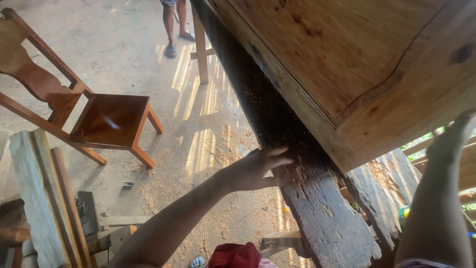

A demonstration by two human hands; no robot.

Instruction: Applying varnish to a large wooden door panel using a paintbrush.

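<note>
Steadying a big varnished wooden cabinet (347, 64) laid across old dark planks (322, 213), both hands at its low corner.

Left hand (258, 168) is laid flat, fingers spread and open, on the dusty dark underside just beside the corner; nothing is gripped. Right hand (453, 136) is pressed up against the pale edge on the far side of the same corner; whether its fingers are curled or flat cannot be told. The cabinet's long axis is run away up-left from the hands, tilted, with the corner set between them; the left hand is nearer it. No container is seen. A wooden chair (106, 119) is stood well apart on the sawdust floor (208, 139); another person's legs (176, 25) are seen beyond.
</note>
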